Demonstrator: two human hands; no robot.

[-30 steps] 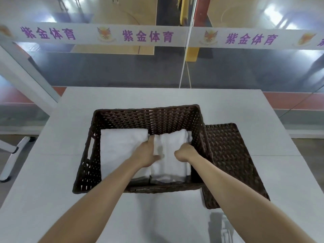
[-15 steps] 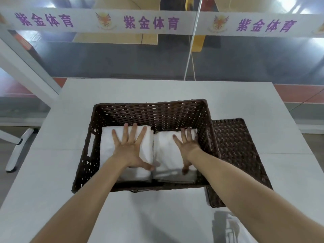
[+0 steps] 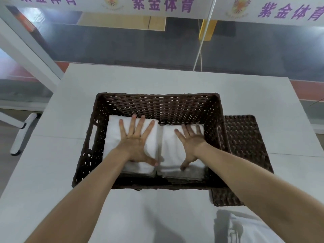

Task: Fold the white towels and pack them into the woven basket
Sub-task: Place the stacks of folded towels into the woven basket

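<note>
left hand (image 3: 135,146) and right hand (image 3: 192,143), fingers splayed, press folded white towels (image 3: 113,137) (two stacks) in woven basket (image 3: 157,104).

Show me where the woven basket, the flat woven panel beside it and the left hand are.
woven basket (image 3: 157,107): head view, inner face of the far wall.
flat woven panel (image 3: 245,137): head view, middle of its top.
left hand (image 3: 135,144): head view, back of the hand.
</note>
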